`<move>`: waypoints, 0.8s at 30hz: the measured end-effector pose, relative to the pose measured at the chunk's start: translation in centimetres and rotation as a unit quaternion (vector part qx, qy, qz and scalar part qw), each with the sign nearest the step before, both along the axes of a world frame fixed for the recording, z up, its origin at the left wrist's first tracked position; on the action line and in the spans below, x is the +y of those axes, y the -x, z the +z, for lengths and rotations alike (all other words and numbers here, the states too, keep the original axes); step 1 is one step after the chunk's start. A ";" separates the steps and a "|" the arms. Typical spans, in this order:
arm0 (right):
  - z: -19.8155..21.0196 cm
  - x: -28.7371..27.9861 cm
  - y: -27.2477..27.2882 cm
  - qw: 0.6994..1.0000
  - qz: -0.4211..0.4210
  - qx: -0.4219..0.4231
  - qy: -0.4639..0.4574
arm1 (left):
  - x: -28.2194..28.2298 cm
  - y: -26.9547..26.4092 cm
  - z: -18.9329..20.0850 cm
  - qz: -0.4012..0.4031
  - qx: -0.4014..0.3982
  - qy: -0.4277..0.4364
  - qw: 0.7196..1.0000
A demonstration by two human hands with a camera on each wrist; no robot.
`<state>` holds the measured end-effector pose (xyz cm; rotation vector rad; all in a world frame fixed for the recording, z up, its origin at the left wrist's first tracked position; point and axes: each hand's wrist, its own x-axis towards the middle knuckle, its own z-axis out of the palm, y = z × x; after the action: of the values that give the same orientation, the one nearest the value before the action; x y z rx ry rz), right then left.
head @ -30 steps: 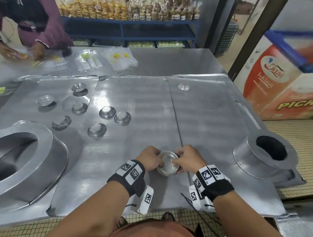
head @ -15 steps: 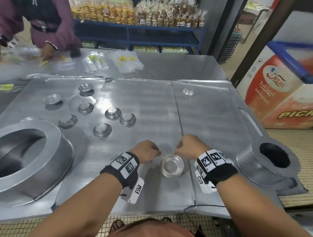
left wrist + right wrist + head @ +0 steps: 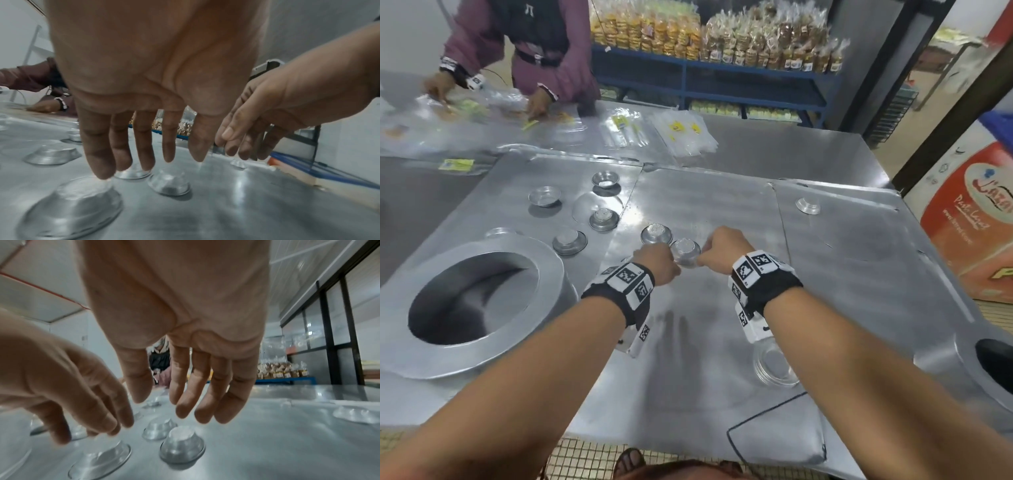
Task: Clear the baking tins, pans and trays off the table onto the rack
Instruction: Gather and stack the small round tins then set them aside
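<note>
Several small fluted metal tins lie upside down on the steel table point(image 3: 705, 342). My left hand point(image 3: 659, 267) and right hand point(image 3: 719, 251) reach forward on either side of one tin point(image 3: 685, 250), with another tin point(image 3: 656, 234) just behind it. In the left wrist view my left hand point(image 3: 148, 162) hangs with straight fingers above the tins point(image 3: 168, 183) and holds nothing. In the right wrist view my right hand point(image 3: 179, 407) hovers the same way over a tin point(image 3: 182, 446). A stack of nested tins point(image 3: 774, 366) sits near the front, under my right forearm.
A large ring-shaped pan point(image 3: 482, 301) fills the near left and another ring pan point(image 3: 962, 363) the near right. One tin point(image 3: 808, 205) stands alone at the far right. A person point(image 3: 534, 51) sorts plastic bags point(image 3: 681, 133) at the back. An orange box point(image 3: 972, 219) stands to the right.
Both hands held the stack of tins, set it down near the front edge and let go. They have since moved forward to the group of loose tins, fingers straightened.
</note>
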<state>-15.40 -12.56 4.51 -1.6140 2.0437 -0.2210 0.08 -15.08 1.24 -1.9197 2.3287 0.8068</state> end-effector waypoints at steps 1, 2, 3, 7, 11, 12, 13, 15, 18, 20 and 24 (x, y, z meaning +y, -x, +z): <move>-0.6 -0.9 -0.6 1.000 0.001 -0.001 -0.005 | -0.6 -0.4 -0.4 0.002 -0.017 0.005 1.000; -1.4 -1.7 -1.2 1.000 0.001 0.000 -0.009 | -1.0 -0.7 -0.7 0.001 -0.037 0.007 0.999; -2.2 -2.5 -1.6 1.000 0.000 0.004 -0.013 | -1.4 -1.0 -1.0 -0.001 -0.057 0.009 0.998; -5.7 -5.6 -3.0 0.998 -0.041 0.038 -0.006 | -2.6 -2.1 -2.5 0.008 -0.114 0.002 0.993; -8.2 -8.2 -3.9 0.997 -0.042 0.071 -0.007 | -3.5 -2.8 -4.0 -0.008 -0.127 -0.014 0.992; -8.6 -8.7 -4.1 0.996 -0.035 0.081 -0.015 | -3.6 -2.9 -4.2 -0.010 -0.126 -0.021 0.992; -9.0 -9.2 -4.2 0.995 -0.030 0.091 -0.026 | -3.7 -3.0 -4.6 -0.013 -0.120 -0.028 0.992; -9.6 -10.0 -4.3 0.993 -0.019 0.109 -0.048 | -3.9 -3.1 -5.0 -0.017 -0.112 -0.037 0.993; -10.4 -10.5 -4.2 0.989 -0.012 0.132 -0.063 | -3.9 -3.1 -5.1 -0.021 -0.119 -0.034 0.992; -10.9 -10.6 -3.9 0.988 -0.017 0.140 -0.060 | -3.9 -3.2 -5.0 -0.020 -0.118 -0.031 0.992; -10.8 -10.5 -3.7 0.989 -0.027 0.133 -0.055 | -3.8 -3.5 -4.4 -0.055 -0.133 -0.013 0.989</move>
<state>-11.69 -23.04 -6.29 -1.5921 2.2557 0.0936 3.58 -18.88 -3.12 -1.7471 2.2270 0.5323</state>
